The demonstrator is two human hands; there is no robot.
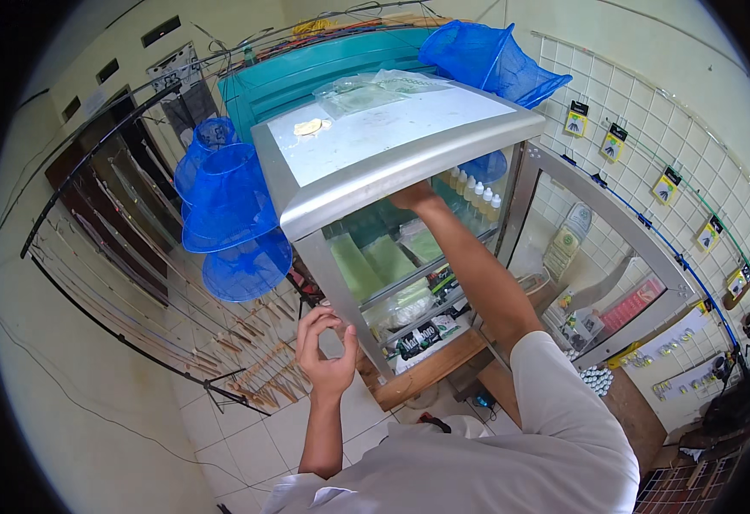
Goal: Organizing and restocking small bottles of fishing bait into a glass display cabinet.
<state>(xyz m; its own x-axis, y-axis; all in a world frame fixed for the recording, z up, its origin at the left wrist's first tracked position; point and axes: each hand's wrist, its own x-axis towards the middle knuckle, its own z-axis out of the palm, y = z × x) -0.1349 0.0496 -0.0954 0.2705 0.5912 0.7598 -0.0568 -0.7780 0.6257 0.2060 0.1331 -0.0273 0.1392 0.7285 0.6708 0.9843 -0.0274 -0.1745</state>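
Note:
A metal-framed glass display cabinet stands before me with its door swung out to the right. My right arm reaches in through the opening. Only the back of my right hand shows under the top edge; its fingers are hidden inside. Close to it, several small white-capped bottles stand in a row on the upper shelf. Pale green panels are lower down at the left. Beside the cabinet's left front edge, my left hand is raised with curved fingers and thumb apart, holding nothing visible.
Clear plastic bags lie on the cabinet's white top. Blue mesh nets hang at the left, near a rack of rods. Another blue net is behind. A white wire grid with small packages covers the right wall.

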